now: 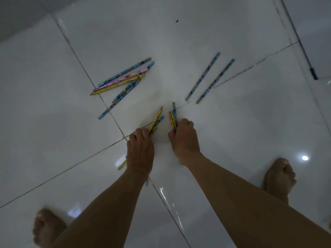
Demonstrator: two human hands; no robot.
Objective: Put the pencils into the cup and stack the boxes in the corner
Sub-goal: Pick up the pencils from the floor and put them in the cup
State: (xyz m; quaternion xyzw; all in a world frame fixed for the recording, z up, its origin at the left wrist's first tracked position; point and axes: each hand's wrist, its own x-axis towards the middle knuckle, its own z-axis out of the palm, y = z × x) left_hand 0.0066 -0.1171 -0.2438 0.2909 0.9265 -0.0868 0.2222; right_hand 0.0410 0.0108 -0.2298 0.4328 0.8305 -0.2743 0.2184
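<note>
I see both hands low over white tile floor (232,131). Left hand (140,149) closed around few pencils (156,121), tips poking forward. Right hand (184,138) closed around small bunch (173,117), maybe three, hard to count. Pile of loose pencils (123,78) lies far left on floor. Two blue pencils (209,78) lie side by side, far right. Bare feet (278,178) at bottom corners.

Left hand (141,143) closed on a small bundle of pencils (156,122), right hand (184,136) gripping another bundle (173,119), 5 loose pencils (123,77) clustered far left on white tiled floor (232,122), 2 blue pencils (209,77) lying parallel far right, bare feet (279,178) at lower edges.
</note>
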